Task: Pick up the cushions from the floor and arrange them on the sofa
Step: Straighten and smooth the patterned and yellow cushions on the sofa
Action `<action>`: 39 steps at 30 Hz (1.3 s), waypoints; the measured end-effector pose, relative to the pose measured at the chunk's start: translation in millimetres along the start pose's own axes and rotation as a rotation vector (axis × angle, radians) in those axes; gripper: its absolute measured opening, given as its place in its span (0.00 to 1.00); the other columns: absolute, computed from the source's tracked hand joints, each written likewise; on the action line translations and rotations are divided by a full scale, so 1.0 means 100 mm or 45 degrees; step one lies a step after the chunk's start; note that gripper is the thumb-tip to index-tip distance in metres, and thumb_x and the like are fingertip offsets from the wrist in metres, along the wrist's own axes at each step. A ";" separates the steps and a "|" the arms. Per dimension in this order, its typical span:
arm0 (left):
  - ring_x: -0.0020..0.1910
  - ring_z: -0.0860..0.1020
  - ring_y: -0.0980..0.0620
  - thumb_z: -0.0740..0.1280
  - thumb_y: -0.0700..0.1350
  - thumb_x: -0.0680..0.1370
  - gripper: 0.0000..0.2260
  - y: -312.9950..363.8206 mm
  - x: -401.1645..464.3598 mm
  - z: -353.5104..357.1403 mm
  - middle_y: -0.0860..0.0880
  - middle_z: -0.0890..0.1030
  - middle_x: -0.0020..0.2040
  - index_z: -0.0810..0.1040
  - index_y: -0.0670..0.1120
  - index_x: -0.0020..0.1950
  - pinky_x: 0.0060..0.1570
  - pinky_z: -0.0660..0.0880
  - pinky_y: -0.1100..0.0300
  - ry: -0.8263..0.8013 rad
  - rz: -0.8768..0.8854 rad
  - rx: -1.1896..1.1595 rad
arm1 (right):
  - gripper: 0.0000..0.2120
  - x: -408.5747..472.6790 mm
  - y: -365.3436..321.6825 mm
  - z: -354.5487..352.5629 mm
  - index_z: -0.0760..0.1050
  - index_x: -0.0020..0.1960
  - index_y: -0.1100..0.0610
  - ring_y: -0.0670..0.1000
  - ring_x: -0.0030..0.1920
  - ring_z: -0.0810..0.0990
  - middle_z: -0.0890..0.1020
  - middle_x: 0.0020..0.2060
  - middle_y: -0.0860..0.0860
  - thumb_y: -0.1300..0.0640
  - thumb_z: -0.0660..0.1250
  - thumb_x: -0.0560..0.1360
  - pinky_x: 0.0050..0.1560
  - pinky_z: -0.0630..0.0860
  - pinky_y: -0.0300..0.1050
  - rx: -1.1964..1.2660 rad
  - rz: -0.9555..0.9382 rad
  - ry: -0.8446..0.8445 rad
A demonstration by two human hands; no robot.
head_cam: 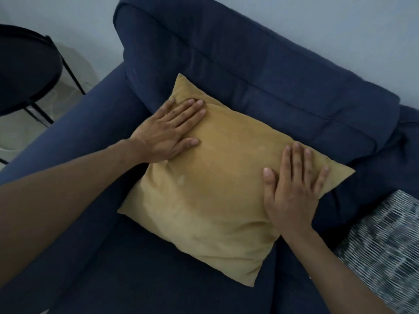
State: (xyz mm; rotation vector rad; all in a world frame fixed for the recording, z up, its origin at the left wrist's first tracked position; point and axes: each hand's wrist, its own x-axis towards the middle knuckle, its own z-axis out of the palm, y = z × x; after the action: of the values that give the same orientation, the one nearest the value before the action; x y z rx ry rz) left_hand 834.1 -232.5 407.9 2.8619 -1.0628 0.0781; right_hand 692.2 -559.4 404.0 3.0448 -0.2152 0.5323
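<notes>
A mustard-yellow square cushion [217, 189] lies on the seat of the dark blue sofa [272, 82], its top edge leaning against the back cushion. My left hand [167, 130] rests flat on the cushion's upper left part, fingers spread. Flat on its right side lies my right hand [292, 189], fingers apart as well. Neither hand grips the fabric. A second cushion [385, 250] with a black-and-white striped pattern sits on the seat at the lower right, partly cut off by the frame edge.
A round black side table [25, 69] on thin metal legs stands to the left of the sofa's armrest [68, 137]. A pale wall runs behind the sofa. Light floor shows under the table.
</notes>
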 end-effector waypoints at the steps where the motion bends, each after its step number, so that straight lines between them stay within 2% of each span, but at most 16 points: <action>1: 0.86 0.37 0.52 0.42 0.65 0.87 0.33 0.01 -0.03 -0.05 0.51 0.36 0.87 0.35 0.51 0.87 0.85 0.44 0.40 0.024 -0.030 -0.029 | 0.36 0.00 0.02 -0.04 0.55 0.88 0.60 0.60 0.89 0.49 0.56 0.88 0.58 0.37 0.46 0.89 0.84 0.47 0.74 0.044 0.046 0.016; 4: 0.87 0.41 0.48 0.43 0.62 0.88 0.32 0.23 -0.08 -0.19 0.48 0.42 0.88 0.43 0.46 0.88 0.85 0.46 0.39 0.175 -0.071 -0.131 | 0.35 -0.03 -0.14 -0.18 0.54 0.88 0.62 0.60 0.89 0.49 0.54 0.88 0.60 0.41 0.50 0.89 0.86 0.46 0.71 0.161 -0.014 0.102; 7: 0.87 0.46 0.44 0.48 0.56 0.89 0.29 0.63 0.06 -0.27 0.45 0.50 0.88 0.52 0.42 0.87 0.85 0.48 0.38 0.286 0.120 -0.250 | 0.31 -0.04 -0.47 -0.17 0.57 0.87 0.62 0.59 0.89 0.51 0.57 0.87 0.59 0.46 0.53 0.89 0.86 0.47 0.71 0.161 -0.264 0.108; 9: 0.87 0.48 0.45 0.48 0.55 0.89 0.28 0.83 0.20 -0.22 0.45 0.52 0.88 0.55 0.43 0.87 0.85 0.48 0.39 0.260 0.226 -0.255 | 0.30 0.01 -0.60 -0.09 0.59 0.87 0.60 0.57 0.89 0.52 0.58 0.88 0.56 0.46 0.52 0.89 0.85 0.49 0.73 0.133 -0.293 0.059; 13: 0.87 0.44 0.49 0.41 0.60 0.88 0.30 0.79 0.35 0.02 0.49 0.49 0.88 0.50 0.48 0.88 0.85 0.46 0.40 0.146 0.237 -0.032 | 0.32 0.07 -0.50 0.05 0.58 0.87 0.59 0.57 0.89 0.52 0.57 0.88 0.57 0.42 0.49 0.89 0.85 0.49 0.72 0.041 -0.234 -0.001; 16: 0.87 0.42 0.48 0.41 0.63 0.87 0.32 0.57 0.31 0.08 0.48 0.45 0.88 0.45 0.49 0.88 0.85 0.43 0.41 0.123 0.169 0.049 | 0.34 0.05 -0.29 0.10 0.57 0.88 0.59 0.57 0.88 0.52 0.57 0.88 0.56 0.39 0.47 0.89 0.85 0.48 0.71 -0.007 -0.181 0.011; 20: 0.87 0.41 0.48 0.42 0.64 0.87 0.33 0.16 0.06 0.08 0.48 0.42 0.88 0.42 0.49 0.88 0.85 0.46 0.39 0.130 -0.030 0.040 | 0.35 -0.02 -0.06 0.12 0.55 0.88 0.60 0.59 0.89 0.50 0.56 0.88 0.56 0.39 0.46 0.89 0.85 0.49 0.73 0.027 -0.018 0.033; 23: 0.87 0.43 0.46 0.45 0.61 0.88 0.32 0.15 -0.15 0.00 0.46 0.44 0.88 0.44 0.45 0.88 0.84 0.48 0.36 0.222 -0.169 -0.067 | 0.36 -0.13 -0.11 -0.01 0.51 0.88 0.63 0.61 0.89 0.46 0.51 0.88 0.61 0.41 0.50 0.89 0.84 0.47 0.75 0.199 0.102 0.106; 25: 0.87 0.47 0.41 0.49 0.57 0.88 0.32 0.42 -0.23 0.00 0.41 0.48 0.88 0.49 0.41 0.87 0.84 0.49 0.34 0.359 -0.189 -0.180 | 0.36 -0.27 -0.35 -0.11 0.51 0.87 0.65 0.63 0.88 0.48 0.52 0.88 0.62 0.42 0.52 0.88 0.84 0.46 0.75 0.284 0.015 0.149; 27: 0.86 0.51 0.37 0.52 0.55 0.87 0.31 0.86 -0.30 0.09 0.37 0.53 0.87 0.55 0.37 0.86 0.83 0.50 0.33 0.465 -0.099 -0.280 | 0.35 -0.46 -0.64 -0.10 0.53 0.87 0.64 0.64 0.88 0.50 0.53 0.87 0.62 0.43 0.53 0.88 0.85 0.46 0.74 0.318 -0.182 0.131; 30: 0.86 0.55 0.37 0.49 0.56 0.88 0.30 1.32 -0.36 0.37 0.38 0.58 0.86 0.59 0.38 0.85 0.82 0.54 0.31 0.473 0.007 -0.288 | 0.33 -0.63 -0.84 0.10 0.55 0.87 0.63 0.61 0.88 0.51 0.54 0.88 0.61 0.45 0.51 0.89 0.84 0.49 0.76 0.273 -0.305 0.093; 34: 0.86 0.54 0.40 0.48 0.58 0.88 0.31 1.02 -0.39 0.67 0.41 0.56 0.87 0.57 0.40 0.86 0.82 0.54 0.31 0.417 -0.118 -0.212 | 0.36 -0.66 -0.58 0.39 0.54 0.87 0.63 0.61 0.88 0.51 0.54 0.88 0.60 0.41 0.54 0.88 0.85 0.47 0.72 0.125 -0.265 0.123; 37: 0.87 0.50 0.41 0.46 0.59 0.88 0.32 0.68 -0.52 0.84 0.42 0.52 0.88 0.52 0.41 0.87 0.83 0.50 0.34 0.359 -0.227 -0.162 | 0.37 -0.71 -0.29 0.50 0.54 0.87 0.63 0.62 0.88 0.53 0.56 0.87 0.60 0.40 0.54 0.88 0.85 0.49 0.74 0.074 -0.252 0.150; 39: 0.87 0.45 0.45 0.44 0.60 0.88 0.31 0.51 -0.63 0.93 0.45 0.47 0.88 0.47 0.44 0.88 0.85 0.46 0.38 0.346 -0.386 -0.213 | 0.37 -0.75 -0.14 0.52 0.53 0.87 0.64 0.63 0.88 0.53 0.55 0.87 0.61 0.40 0.53 0.88 0.84 0.49 0.76 0.057 -0.199 0.143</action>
State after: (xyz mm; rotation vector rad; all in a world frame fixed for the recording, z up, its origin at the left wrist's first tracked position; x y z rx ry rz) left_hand 754.9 -239.7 314.1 2.7225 -0.5533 0.3284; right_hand 641.8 -539.3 329.3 3.0274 0.0391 0.7016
